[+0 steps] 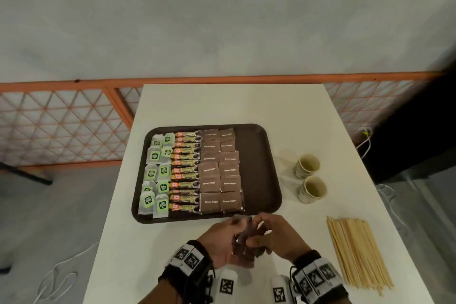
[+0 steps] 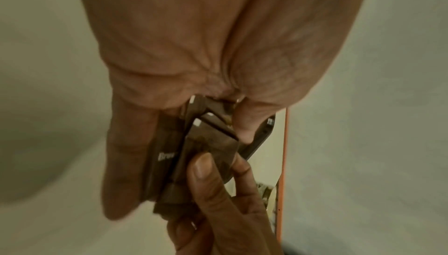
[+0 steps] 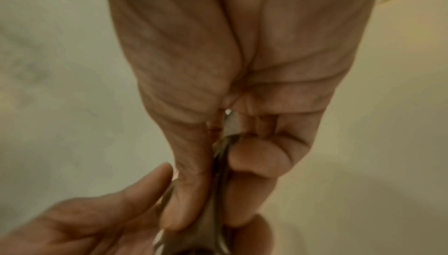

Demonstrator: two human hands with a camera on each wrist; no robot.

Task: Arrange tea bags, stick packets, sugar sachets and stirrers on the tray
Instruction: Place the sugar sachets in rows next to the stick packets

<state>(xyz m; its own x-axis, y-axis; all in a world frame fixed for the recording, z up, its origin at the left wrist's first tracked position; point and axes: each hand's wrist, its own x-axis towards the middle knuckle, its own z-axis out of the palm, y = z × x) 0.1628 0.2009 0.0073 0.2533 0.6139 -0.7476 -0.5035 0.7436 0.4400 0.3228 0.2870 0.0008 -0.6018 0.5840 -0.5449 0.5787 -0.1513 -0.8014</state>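
- The left hand point(image 1: 223, 242) and the right hand point(image 1: 276, 239) meet over the white table point(image 1: 222, 103), just near of the tray's near rim, and between them they hold a small stack of brown sugar sachets point(image 1: 243, 237).
- In the left wrist view, the left hand's fingers curl behind the stack while the thumb closes on its front. The right hand pinches one sachet point(image 2: 208, 148) at the stack's right side between thumb and fingers, by my reading peeling it off the rest.
- The right wrist view is blurred. It shows only a thin dark edge point(image 3: 219, 165) clamped between the right thumb and fingers, so I cannot count the sachets in the stack.
- The brown tray point(image 1: 259, 155) lies directly far of the hands. Its bare strip runs near-to-far along the right side, so the right hand is the nearer one to it.
- On the tray, from left to right, lie pale tea bags point(image 1: 156, 173) with green tags, a column of glossy stick packets point(image 1: 186, 170) with their long axes left-to-right, then two columns of flat, matte, square sugar sachets point(image 1: 220, 170) that overlap a little.
- The wooden stirrers point(image 1: 357, 252) lie in a loose sheaf on the table right of the hands, well apart from the tray, with their long axes roughly near-to-far. None is on the tray yet.
- Two paper cups point(image 1: 309, 177) stand upright between the stirrers and the tray's right rim.
- The sachets look thin, light and slippery against each other, so a single one may drag a neighbour along when it is pulled away.
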